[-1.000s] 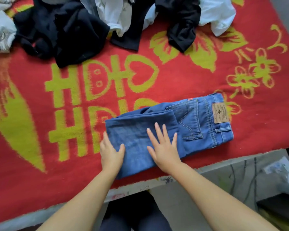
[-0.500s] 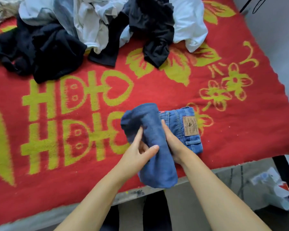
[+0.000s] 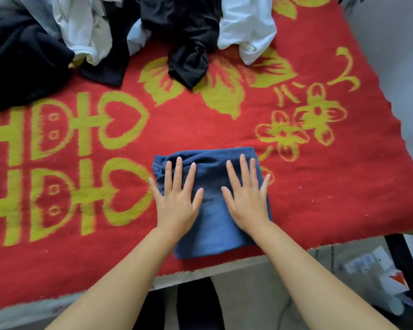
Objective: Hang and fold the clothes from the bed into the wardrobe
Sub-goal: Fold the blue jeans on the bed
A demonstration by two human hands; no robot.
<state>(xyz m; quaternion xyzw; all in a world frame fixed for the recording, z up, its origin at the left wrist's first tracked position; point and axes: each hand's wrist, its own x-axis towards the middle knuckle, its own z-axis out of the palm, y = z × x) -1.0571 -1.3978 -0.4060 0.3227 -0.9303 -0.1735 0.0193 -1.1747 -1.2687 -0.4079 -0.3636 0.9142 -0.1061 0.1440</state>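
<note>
The folded jeans lie at the bed's near edge, pressed flat under the spread left hand and right hand. Springback of the thick denim is likely on release; the fold could be lost if lifted by one layer only.

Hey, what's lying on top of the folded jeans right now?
Both hands lie flat on the folded jeans: the left hand and the right hand, fingers spread and straight. The denim under the palms and the inner folded layers are covered.
</note>
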